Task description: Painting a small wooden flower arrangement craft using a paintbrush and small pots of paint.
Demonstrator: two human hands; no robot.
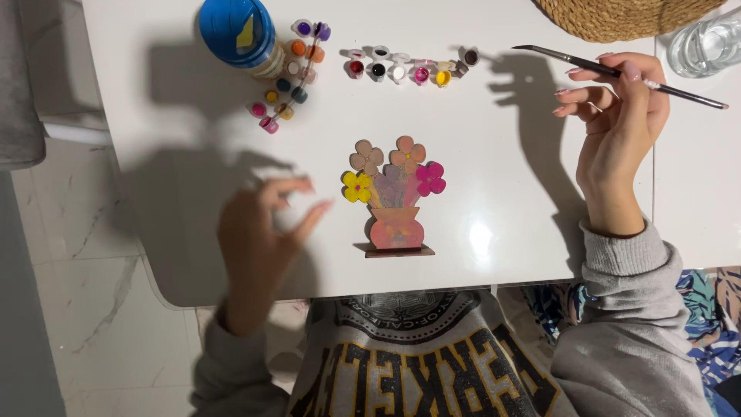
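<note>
A flat wooden cut-out of a vase with flowers (394,202) lies near the front edge of the white table (494,185); its vase is orange-pink, one flower is yellow, one magenta, two are bare wood. My right hand (617,123) is raised to the right of it and holds a thin paintbrush (610,71) with the tip pointing left. My left hand (266,232), blurred, hovers left of the cut-out with fingers spread and nothing in it.
Two strips of small paint pots sit at the back: one (413,68) centred, another (292,73) beside a blue-lidded jar (238,32). A woven mat (625,17) and a glass of water (706,45) are at the back right.
</note>
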